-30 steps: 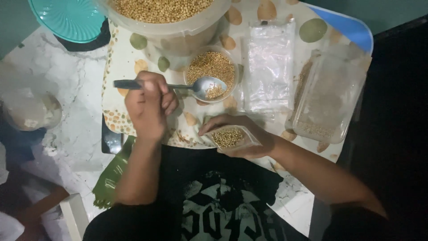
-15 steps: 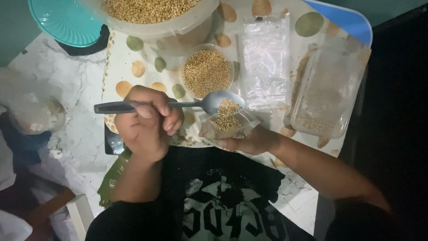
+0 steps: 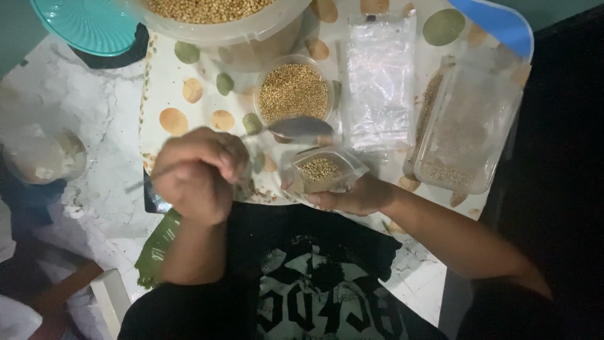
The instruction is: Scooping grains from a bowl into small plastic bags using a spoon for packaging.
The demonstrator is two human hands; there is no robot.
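At frame centre the right hand (image 3: 355,196) holds an open pouch (image 3: 321,169), partly filled with seeds. The left hand (image 3: 198,173) grips a spoon (image 3: 301,128) between pouch and small bowl (image 3: 294,92). Empty bags (image 3: 380,79) wait unfilled at upper right.

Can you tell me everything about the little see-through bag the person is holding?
The small clear plastic pouch is soft and shiny, with its mouth held open and facing up. Inside lies a heap of tiny round yellow-brown grains, filling it only partway. The person's right hand grips it from below, just in front of their chest. It sits above the spotted cloth, and the bowl of a metal spoon hovers just beyond its open top, not touching.
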